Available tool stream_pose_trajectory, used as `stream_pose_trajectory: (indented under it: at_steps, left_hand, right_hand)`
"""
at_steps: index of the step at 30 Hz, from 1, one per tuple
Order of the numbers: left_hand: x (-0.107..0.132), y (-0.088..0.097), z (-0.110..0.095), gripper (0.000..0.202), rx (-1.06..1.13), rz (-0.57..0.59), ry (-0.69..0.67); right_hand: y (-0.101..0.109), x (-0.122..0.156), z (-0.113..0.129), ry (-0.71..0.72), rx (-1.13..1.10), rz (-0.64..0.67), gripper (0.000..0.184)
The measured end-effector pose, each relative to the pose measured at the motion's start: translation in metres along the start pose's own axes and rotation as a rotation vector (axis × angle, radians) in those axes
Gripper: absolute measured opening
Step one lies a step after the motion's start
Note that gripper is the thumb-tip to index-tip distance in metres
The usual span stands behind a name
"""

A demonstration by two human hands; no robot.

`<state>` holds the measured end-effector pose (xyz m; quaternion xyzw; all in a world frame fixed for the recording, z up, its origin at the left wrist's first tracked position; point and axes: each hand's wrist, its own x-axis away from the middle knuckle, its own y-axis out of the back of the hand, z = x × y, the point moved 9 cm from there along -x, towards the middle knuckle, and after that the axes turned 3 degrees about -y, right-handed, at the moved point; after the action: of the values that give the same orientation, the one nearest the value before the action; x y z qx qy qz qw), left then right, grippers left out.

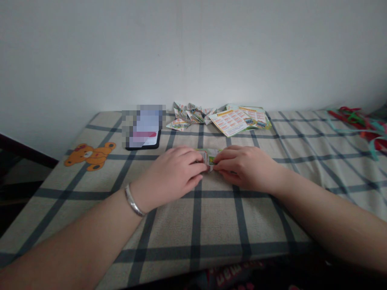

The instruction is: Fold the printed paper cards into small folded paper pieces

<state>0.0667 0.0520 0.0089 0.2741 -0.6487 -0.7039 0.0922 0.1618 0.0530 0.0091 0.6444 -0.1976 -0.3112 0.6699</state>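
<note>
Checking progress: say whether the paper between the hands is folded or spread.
Folded: the paper is a small wad pinched by left hand and right hand.

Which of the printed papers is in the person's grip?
The small folded paper, pinched between the left hand and right hand. The flat sheets and the heap of folded pieces lie farther back, touched by neither.
</note>
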Motion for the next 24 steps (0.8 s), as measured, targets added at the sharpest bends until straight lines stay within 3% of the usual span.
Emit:
stream_pose_trajectory:
  at_steps: [7, 19, 24]
  left_hand:
    - [0.003, -0.003, -0.005, 0.021, 0.042, 0.011, -0.011]
    - [0.004, -0.009, -0.002, 0.026, 0.021, 0.067, -0.003]
    - [0.004, -0.008, -0.005, 0.031, 0.031, 0.047, -0.044]
  right_hand:
    - [0.001, 0.000, -0.005, -0.028, 0.049, 0.000, 0.019]
    - [0.005, 0.002, -0.026, -0.155, 0.369, -0.025, 0.024]
    - [0.005, -0.001, -0.026, -0.199, 0.353, -0.063, 0.027]
